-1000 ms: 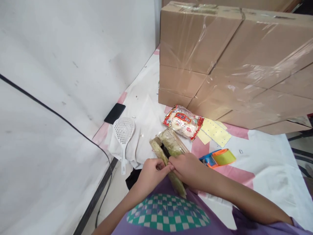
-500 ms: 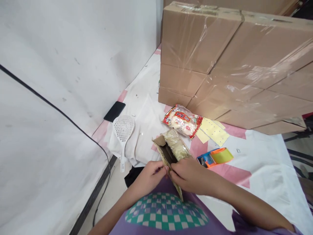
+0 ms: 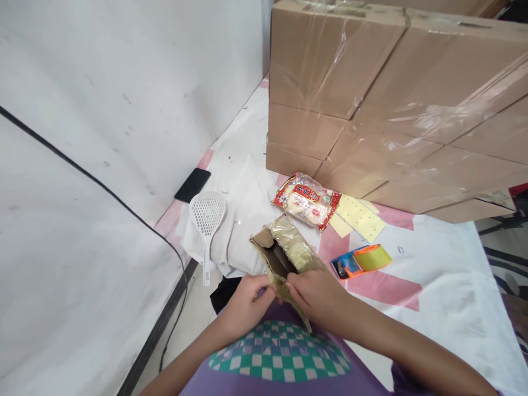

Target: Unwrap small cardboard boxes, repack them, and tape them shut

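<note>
Both my hands hold a small cardboard box (image 3: 284,254) covered in shiny tape, close to my chest. My left hand (image 3: 246,301) pinches its near left edge, fingers closed. My right hand (image 3: 318,295) grips the near right side, fingers curled over the taped face. The box's far end flap stands open, showing a dark inside. A red and clear snack packet (image 3: 306,200) lies just beyond the box, and an orange tape dispenser (image 3: 361,259) with a yellow-green roll lies to the right of my right hand.
Large taped cardboard cartons (image 3: 388,99) fill the back right. A white slotted scoop (image 3: 207,217) and a black phone (image 3: 192,185) lie at the left near the wall. Yellow sheets (image 3: 358,217) lie beside the packet. A black cable (image 3: 82,176) runs down the white wall.
The box has tilted and its far flap has come open, showing the inside. Both hands have shifted a little nearer to me along its near end.
</note>
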A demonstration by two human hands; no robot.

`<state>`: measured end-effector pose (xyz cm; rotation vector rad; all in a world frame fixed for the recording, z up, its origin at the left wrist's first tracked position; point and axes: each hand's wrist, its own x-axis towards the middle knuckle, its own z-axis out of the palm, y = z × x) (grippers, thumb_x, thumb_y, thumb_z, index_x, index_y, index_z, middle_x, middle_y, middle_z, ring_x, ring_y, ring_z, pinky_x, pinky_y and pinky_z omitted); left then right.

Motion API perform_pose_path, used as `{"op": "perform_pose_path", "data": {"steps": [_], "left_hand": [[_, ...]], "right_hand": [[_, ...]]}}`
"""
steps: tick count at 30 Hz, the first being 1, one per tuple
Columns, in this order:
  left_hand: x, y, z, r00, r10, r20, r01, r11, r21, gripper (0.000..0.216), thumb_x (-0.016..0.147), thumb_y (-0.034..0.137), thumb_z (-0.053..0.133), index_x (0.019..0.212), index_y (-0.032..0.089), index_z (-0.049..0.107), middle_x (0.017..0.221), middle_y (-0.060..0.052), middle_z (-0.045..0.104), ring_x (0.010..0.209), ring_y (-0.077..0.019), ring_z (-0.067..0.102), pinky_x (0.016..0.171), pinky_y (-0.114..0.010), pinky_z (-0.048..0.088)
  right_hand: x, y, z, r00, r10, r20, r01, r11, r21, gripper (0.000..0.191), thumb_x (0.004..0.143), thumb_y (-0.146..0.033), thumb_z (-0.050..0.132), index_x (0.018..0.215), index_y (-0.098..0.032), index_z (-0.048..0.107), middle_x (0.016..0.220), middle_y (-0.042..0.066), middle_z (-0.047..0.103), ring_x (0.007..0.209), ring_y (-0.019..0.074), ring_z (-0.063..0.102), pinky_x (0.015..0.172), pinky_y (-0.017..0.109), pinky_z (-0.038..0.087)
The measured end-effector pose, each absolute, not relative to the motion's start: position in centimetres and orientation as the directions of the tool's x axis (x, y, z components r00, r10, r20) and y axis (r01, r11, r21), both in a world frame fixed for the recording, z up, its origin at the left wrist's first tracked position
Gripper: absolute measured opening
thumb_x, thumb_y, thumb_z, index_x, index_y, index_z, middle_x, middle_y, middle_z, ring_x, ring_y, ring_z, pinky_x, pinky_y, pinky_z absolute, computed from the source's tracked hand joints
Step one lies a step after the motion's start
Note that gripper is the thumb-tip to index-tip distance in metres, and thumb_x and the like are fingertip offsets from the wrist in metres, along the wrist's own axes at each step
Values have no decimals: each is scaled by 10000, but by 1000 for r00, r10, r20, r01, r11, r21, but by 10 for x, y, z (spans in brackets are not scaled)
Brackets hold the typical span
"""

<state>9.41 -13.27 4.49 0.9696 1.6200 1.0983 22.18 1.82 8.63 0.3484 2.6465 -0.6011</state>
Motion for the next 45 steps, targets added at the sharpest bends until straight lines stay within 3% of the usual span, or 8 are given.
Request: {"op": "perform_pose_path", "data": {"steps": [8,12,15,21,27,36,41,45], "left_hand": [[92,-133,43,-296,902,-314,30,337,941,394,978,382,451,688,169,612,636,21,605,616,-124,518,611,-224,375],[91,-133,42,-196,905,-378,58,395,917,596,1001,536,257,600,192,532,668,-39,671,695,-170,620,686,-253,429],[92,-129,43,-144,896,-420,98,435,895,596,947,636,351,602,191,544,615,-42,640,605,-173,607,598,-263,412],[99,-125,38,56,906,-419,-181,422,888,541,963,616,398,676,175,524,705,-24,645,683,-157,621,667,-247,449],[105,-134,26,45,911,-409,-139,411,901,593,979,606,372,661,160,597,675,-20,637,662,-138,577,656,-235,419],[104,-137,26,64,909,-412,-258,414,873,521,965,565,441,744,154,673,739,-45,681,743,-171,626,734,-255,473],[95,-128,36,-108,866,-489,-71,484,872,442,967,473,450,647,173,504,601,37,457,588,-115,430,579,-236,350],[91,-121,46,-192,873,-448,77,468,880,417,967,428,436,627,187,440,602,43,420,596,-114,398,570,-240,320]], "right_hand": [[220,22,91,-896,153,-417,321,873,-368,386,1045,-297,325,856,-173,638,749,76,705,623,169,580,579,327,171],[215,28,90,-921,128,-368,274,884,-379,418,1045,-342,329,815,-171,634,743,69,686,643,163,575,585,315,195],[214,25,89,-916,122,-382,278,880,-384,441,1028,-429,367,791,-172,636,729,67,684,626,168,576,569,309,196],[220,22,84,-926,25,-377,168,921,-350,404,1018,-376,392,811,-163,666,712,80,688,597,189,590,558,314,204],[229,26,75,-926,-104,-362,40,929,-369,329,1015,-244,400,838,-155,663,702,76,682,593,197,596,540,320,217],[230,28,82,-876,-60,-479,192,866,-461,414,1056,-264,334,842,-140,665,744,83,697,647,193,639,576,297,307],[217,43,93,-889,63,-454,325,785,-527,513,1050,-425,352,753,-147,664,701,63,668,669,164,602,589,283,287],[215,45,94,-850,4,-527,348,755,-555,622,1025,-524,340,678,-142,687,614,59,636,585,148,541,574,279,279]]}}
